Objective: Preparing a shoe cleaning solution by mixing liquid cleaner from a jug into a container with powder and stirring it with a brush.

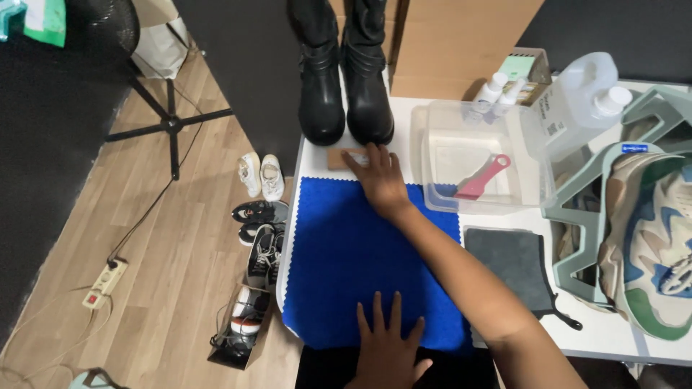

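- Head view: the right hand [380,179] reaches across the blue cloth [360,266] toward the far edge of the white surface [613,328], its arm crossing the cloth on a slant.
- Its fingers [360,162] lie stretched out and nearly flat, with the tips touching the near edge of a small tan wooden block [339,158]; they are not closed around it, and I cannot tell whether they press on it.
- The block lies on the surface just beyond the far edge of the cloth, directly in front of the toes of a pair of black boots [346,79] that stand upright side by side.
- The left hand [386,346] rests palm down on the near edge of the blue cloth, fingers spread wide, holding nothing, well apart from the block.
- Right of the cloth stands a clear plastic tub [440,155] with a pink-handled brush [484,176] inside.
- A dark grey cloth [515,263] lies flat near the tub, on the near side.
- Further right, a multicoloured sneaker [652,245] sits on a pale green frame [587,216], with a white jug [580,101] behind.
- On the wooden floor [166,252] left of the surface, several pairs of shoes [261,216] stand in a row.
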